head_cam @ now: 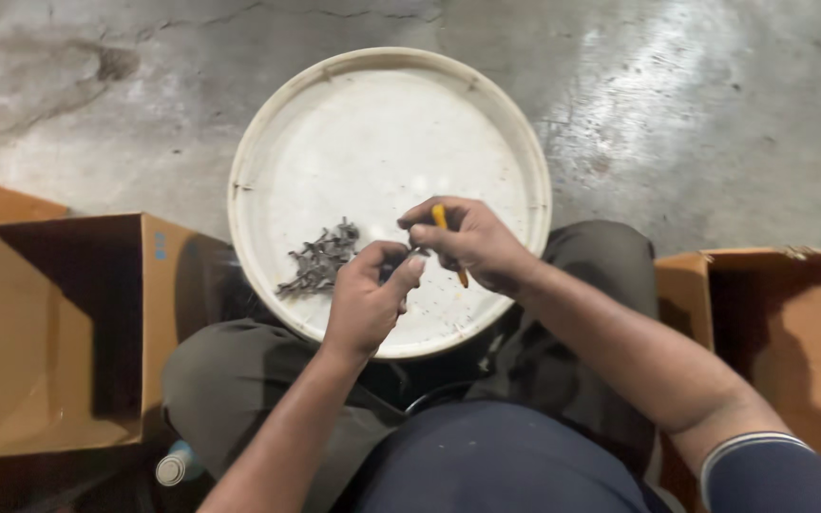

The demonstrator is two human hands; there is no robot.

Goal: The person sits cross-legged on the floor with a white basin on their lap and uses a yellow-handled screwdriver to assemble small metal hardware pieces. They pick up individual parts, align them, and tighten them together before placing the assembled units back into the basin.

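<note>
Fingers (409, 275) of both hands pinch a small dark part (418, 252) between them.

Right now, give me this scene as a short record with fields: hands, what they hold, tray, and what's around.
left hand: pinching a small dark part
right hand: gripping an orange-handled tool
tray: round white lid at the knees
on tray: pile of small dark metal pieces
sides: open cardboard boxes, left and right
floor: concrete

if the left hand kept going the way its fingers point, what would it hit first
Most likely the right hand, which holds a yellow-handled tool just past the left hand fingertips; depth is hard to judge over the white lid.
</note>
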